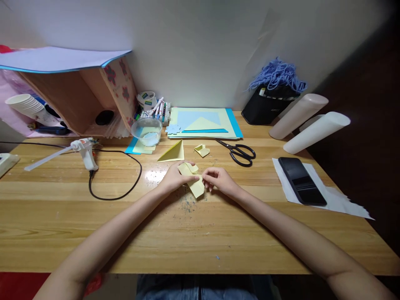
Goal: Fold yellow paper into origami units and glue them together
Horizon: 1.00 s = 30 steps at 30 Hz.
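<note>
My left hand grips a folded piece of pale yellow paper from its left side, the thumb lying across the folds. At the paper's right edge, my right hand has its thumb and forefinger pinched together; its other fingers curl beneath. Just beyond the hands lie a yellow folded paper triangle and a small folded yellow paper piece. Black-handled scissors rest on the wooden table, past my right hand.
At left, a white glue gun trails a black cord. Behind stand a clear plastic bowl, markers and stacked coloured paper. On the right are a phone, white rolls and a black holder with blue yarn.
</note>
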{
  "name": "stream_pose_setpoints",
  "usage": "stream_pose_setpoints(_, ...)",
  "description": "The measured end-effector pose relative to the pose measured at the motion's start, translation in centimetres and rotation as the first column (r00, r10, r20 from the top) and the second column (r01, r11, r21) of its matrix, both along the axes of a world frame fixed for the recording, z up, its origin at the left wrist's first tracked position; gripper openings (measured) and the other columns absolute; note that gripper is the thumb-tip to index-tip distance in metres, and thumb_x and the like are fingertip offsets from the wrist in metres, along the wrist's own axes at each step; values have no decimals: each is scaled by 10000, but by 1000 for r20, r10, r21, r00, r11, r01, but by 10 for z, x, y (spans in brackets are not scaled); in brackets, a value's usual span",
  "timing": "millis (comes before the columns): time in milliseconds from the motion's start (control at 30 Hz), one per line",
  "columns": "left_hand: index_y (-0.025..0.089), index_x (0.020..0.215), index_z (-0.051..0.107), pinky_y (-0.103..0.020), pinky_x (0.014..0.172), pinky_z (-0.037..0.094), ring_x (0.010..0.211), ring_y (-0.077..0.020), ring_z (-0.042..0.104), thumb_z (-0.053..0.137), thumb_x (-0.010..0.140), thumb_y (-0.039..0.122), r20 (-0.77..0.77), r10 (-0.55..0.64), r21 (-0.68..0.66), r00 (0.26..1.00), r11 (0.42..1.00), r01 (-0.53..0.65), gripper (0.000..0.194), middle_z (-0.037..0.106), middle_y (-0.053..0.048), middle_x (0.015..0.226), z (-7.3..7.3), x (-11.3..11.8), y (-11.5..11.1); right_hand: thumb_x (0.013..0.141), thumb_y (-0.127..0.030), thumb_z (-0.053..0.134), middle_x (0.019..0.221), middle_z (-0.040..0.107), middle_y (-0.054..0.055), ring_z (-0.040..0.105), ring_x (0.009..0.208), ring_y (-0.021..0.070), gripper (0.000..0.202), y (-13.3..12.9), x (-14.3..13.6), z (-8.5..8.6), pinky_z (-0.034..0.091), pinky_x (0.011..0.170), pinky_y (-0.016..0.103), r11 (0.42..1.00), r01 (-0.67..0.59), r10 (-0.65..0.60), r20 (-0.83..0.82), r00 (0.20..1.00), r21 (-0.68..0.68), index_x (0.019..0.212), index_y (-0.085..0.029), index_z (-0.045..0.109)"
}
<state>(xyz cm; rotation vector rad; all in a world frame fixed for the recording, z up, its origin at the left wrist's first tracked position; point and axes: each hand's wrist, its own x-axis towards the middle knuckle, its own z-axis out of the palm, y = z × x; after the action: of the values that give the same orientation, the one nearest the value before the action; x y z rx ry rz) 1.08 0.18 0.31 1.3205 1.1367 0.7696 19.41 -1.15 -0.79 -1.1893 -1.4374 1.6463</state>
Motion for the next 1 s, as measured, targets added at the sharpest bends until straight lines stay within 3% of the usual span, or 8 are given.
stream_pose_setpoints(167,131,848,594,-235,569,485,698,-162,616,698,613,401,43,-30,-89,999,995,33,372,658,-51,796,2,1,-2,737,-381,576,515,512,-41,492,413,63,250,3,0,-3,391,377,169,999,44,-43,-40,998,20,662,-149,524)
stream_pose_setpoints(333,134,843,599,-273,642,512,756,-180,625,666,635,461,124,8,-163,992,987,13,394,659,-58,818,2,-1,-1,737,-403,567,516,503,-46,485,405,66,270,4,-1,-3,401,403,185,996,44,-44,-2,999,75,667,-149,510)
stream_pose_setpoints(567,110,739,582,-239,586,462,641,-139,563,662,622,467,93,127,-38,988,992,-124,385,591,-22,682,-6,5,-9,718,-395,604,663,517,-16,499,601,99,257,0,-6,-7,403,543,215,978,69,-70,1,998,198,774,-156,527)
stream_pose_setpoints(667,113,709,587,-214,560,421,609,-118,524,638,643,480,62,151,33,987,988,-154,376,567,-6,651,-5,7,-14,723,-400,598,646,475,-22,457,598,101,254,0,-8,-9,370,561,227,962,94,-108,42,993,257,742,-158,525)
stream_pose_setpoints(1000,128,724,598,-224,628,409,681,-139,537,612,669,413,4,112,118,994,987,-112,291,593,-9,695,-1,8,-15,658,-422,650,628,502,-25,458,587,105,290,1,-8,-3,347,550,227,972,166,-167,-8,986,165,736,-156,563)
